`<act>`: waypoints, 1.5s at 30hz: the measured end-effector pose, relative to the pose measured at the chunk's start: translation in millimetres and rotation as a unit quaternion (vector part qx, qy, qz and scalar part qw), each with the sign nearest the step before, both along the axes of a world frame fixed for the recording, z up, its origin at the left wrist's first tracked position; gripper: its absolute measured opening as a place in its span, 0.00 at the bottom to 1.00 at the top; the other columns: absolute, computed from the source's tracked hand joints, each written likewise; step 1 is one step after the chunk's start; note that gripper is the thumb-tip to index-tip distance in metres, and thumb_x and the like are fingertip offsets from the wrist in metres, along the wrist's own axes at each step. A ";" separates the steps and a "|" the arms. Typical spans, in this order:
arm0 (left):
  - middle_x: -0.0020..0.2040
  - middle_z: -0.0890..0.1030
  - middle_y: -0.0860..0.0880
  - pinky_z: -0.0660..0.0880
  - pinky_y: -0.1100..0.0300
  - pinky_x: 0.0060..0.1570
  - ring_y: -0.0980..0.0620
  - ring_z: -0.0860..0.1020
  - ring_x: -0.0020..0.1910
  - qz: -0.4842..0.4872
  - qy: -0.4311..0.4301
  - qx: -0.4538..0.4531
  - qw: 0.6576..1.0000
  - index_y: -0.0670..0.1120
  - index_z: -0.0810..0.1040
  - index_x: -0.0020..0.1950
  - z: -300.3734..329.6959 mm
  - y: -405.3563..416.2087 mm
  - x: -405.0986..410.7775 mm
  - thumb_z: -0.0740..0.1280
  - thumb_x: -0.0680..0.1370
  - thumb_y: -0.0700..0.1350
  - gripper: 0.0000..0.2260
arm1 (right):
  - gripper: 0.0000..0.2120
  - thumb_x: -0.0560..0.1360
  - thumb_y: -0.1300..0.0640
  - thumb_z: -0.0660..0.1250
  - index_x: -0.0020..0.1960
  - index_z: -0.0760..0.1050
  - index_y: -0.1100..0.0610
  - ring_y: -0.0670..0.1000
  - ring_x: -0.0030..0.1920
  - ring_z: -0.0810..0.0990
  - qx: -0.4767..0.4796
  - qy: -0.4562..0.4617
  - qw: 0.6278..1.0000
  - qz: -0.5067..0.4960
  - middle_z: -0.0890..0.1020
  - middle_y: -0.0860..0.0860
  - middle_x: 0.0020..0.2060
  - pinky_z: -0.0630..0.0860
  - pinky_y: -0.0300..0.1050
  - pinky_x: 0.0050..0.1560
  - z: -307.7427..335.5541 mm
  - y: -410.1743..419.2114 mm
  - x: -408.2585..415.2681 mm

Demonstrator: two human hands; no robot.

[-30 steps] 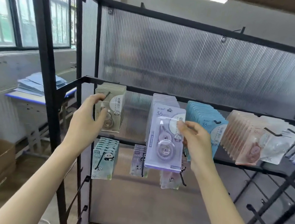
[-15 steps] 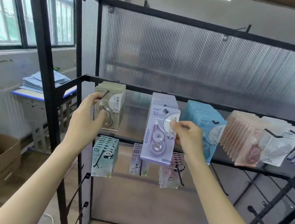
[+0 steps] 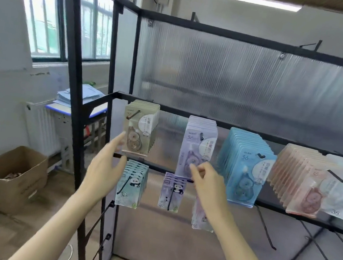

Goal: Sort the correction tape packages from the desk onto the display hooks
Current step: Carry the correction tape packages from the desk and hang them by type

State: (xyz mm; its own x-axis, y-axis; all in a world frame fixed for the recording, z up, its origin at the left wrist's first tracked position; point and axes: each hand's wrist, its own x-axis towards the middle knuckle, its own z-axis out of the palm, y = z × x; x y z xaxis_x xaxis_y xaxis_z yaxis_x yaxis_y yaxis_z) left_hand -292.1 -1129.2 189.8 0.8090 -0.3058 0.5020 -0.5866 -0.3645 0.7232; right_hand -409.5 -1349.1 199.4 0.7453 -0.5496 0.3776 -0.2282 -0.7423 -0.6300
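Head view: left hand is hovering with grip released, fingers spread just below the beige packages. Right hand is reaching with fingers loosely curled, grasping nothing, fingertips at the lower edge of the lilac packages, which are hanging on their hook. Blue packages are hanging just right.
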 end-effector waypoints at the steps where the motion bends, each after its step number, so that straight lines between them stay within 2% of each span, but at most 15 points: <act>1: 0.69 0.73 0.53 0.69 0.55 0.67 0.54 0.71 0.67 0.008 0.014 0.020 1.000 0.51 0.63 0.77 -13.6 3.9 -3.5 0.64 0.80 0.39 0.27 | 0.11 0.79 0.45 0.61 0.47 0.74 0.52 0.46 0.41 0.80 -0.014 0.028 0.999 0.039 0.81 0.45 0.40 0.72 0.41 0.41 -6.6 6.0 -0.3; 3: 0.70 0.74 0.51 0.68 0.57 0.68 0.51 0.72 0.68 0.013 0.041 0.064 0.997 0.51 0.65 0.76 -41.2 16.7 -12.7 0.65 0.79 0.39 0.26 | 0.11 0.79 0.46 0.62 0.56 0.75 0.52 0.47 0.51 0.79 -0.038 0.090 0.988 0.123 0.81 0.46 0.51 0.70 0.38 0.47 -25.6 18.8 5.2; 5: 0.69 0.76 0.49 0.66 0.64 0.63 0.50 0.74 0.67 0.015 0.069 0.116 0.991 0.50 0.66 0.76 -68.0 35.3 -24.7 0.66 0.78 0.39 0.26 | 0.17 0.80 0.46 0.61 0.66 0.72 0.51 0.48 0.61 0.75 -0.058 0.144 0.970 0.189 0.77 0.46 0.62 0.67 0.38 0.55 -48.4 36.5 14.6; 8: 0.70 0.74 0.50 0.64 0.67 0.65 0.51 0.72 0.70 0.047 0.124 0.169 0.977 0.48 0.67 0.75 -106.0 73.1 -49.5 0.66 0.78 0.40 0.26 | 0.21 0.80 0.45 0.59 0.71 0.66 0.49 0.46 0.68 0.70 -0.074 0.171 0.941 0.283 0.71 0.45 0.69 0.66 0.41 0.65 -79.4 72.6 32.8; 10: 0.71 0.72 0.53 0.64 0.65 0.67 0.53 0.70 0.71 0.089 0.155 0.185 0.966 0.50 0.67 0.74 -127.8 104.2 -64.9 0.66 0.77 0.41 0.26 | 0.22 0.81 0.47 0.59 0.73 0.65 0.50 0.47 0.69 0.69 -0.098 0.175 0.920 0.337 0.70 0.46 0.70 0.63 0.39 0.66 -94.6 104.6 45.5; 13: 0.71 0.72 0.55 0.62 0.68 0.65 0.55 0.70 0.70 0.169 0.203 0.195 0.945 0.51 0.68 0.74 -140.7 153.9 -80.3 0.67 0.77 0.42 0.25 | 0.22 0.80 0.49 0.59 0.73 0.65 0.52 0.48 0.69 0.68 -0.110 0.176 0.894 0.397 0.71 0.47 0.69 0.61 0.37 0.65 -108.2 161.0 60.7; 15: 0.72 0.71 0.54 0.61 0.68 0.66 0.55 0.69 0.71 0.213 0.228 0.214 0.926 0.51 0.65 0.76 -139.2 181.7 -85.3 0.63 0.77 0.51 0.27 | 0.22 0.80 0.49 0.60 0.73 0.66 0.54 0.49 0.69 0.69 -0.117 0.181 0.871 0.441 0.73 0.49 0.68 0.61 0.38 0.67 -116.6 197.1 72.2; 18: 0.73 0.71 0.52 0.62 0.63 0.67 0.53 0.69 0.72 0.277 0.238 0.219 0.905 0.51 0.61 0.78 -138.4 219.6 -83.7 0.52 0.68 0.62 0.39 | 0.24 0.80 0.49 0.59 0.74 0.63 0.55 0.49 0.71 0.66 -0.151 0.177 0.836 0.497 0.70 0.49 0.71 0.56 0.38 0.71 -124.3 245.7 93.9; 21: 0.74 0.70 0.50 0.63 0.58 0.69 0.51 0.68 0.73 0.347 0.243 0.201 0.883 0.50 0.61 0.78 -136.2 254.8 -74.9 0.57 0.71 0.58 0.35 | 0.25 0.80 0.48 0.58 0.75 0.62 0.55 0.49 0.71 0.66 -0.172 0.162 0.819 0.523 0.69 0.49 0.72 0.57 0.40 0.70 -124.8 289.5 119.5; 23: 0.74 0.69 0.50 0.63 0.58 0.69 0.52 0.68 0.73 0.386 0.245 0.194 0.868 0.50 0.62 0.78 -134.3 278.3 -65.5 0.63 0.76 0.53 0.30 | 0.25 0.80 0.48 0.58 0.75 0.61 0.55 0.49 0.71 0.66 -0.182 0.158 0.804 0.543 0.69 0.49 0.72 0.57 0.40 0.70 -125.2 320.4 137.9; 25: 0.74 0.69 0.51 0.62 0.58 0.68 0.52 0.67 0.73 0.421 0.251 0.194 0.850 0.50 0.62 0.78 -137.3 305.3 -53.3 0.66 0.79 0.49 0.28 | 0.26 0.81 0.48 0.57 0.75 0.61 0.56 0.50 0.71 0.66 -0.195 0.155 0.786 0.566 0.69 0.50 0.72 0.56 0.39 0.71 -126.5 353.0 157.5; 31: 0.73 0.70 0.51 0.61 0.62 0.68 0.53 0.67 0.72 0.474 0.278 0.148 0.822 0.49 0.62 0.77 -144.5 386.7 -13.0 0.64 0.80 0.48 0.26 | 0.26 0.80 0.47 0.59 0.75 0.63 0.56 0.49 0.70 0.68 -0.197 0.168 0.744 0.616 0.70 0.51 0.71 0.58 0.38 0.70 -134.1 444.4 221.5; 38: 0.74 0.69 0.51 0.58 0.64 0.70 0.52 0.66 0.73 0.518 0.283 0.101 0.801 0.49 0.64 0.76 -144.1 467.7 8.8 0.66 0.80 0.45 0.25 | 0.24 0.80 0.49 0.60 0.73 0.65 0.55 0.50 0.68 0.71 -0.161 0.177 0.718 0.653 0.73 0.51 0.68 0.64 0.39 0.67 -136.4 543.4 274.4; 45: 0.73 0.71 0.51 0.60 0.60 0.71 0.53 0.68 0.73 0.588 0.302 0.058 0.748 0.49 0.66 0.76 -155.3 526.1 19.6 0.66 0.79 0.45 0.25 | 0.25 0.81 0.49 0.58 0.75 0.62 0.55 0.51 0.68 0.70 -0.172 0.193 0.650 0.715 0.71 0.52 0.69 0.66 0.43 0.68 -145.2 638.6 296.1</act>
State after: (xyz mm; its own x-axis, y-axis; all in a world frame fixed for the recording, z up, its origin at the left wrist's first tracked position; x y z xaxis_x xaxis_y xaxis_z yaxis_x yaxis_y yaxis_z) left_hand -272.5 -603.1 34.4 0.6223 0.7818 -0.0389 0.6098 -0.4531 0.6503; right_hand -113.4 -710.4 54.3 0.4761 0.8765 -0.0712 0.7587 -0.4504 -0.4707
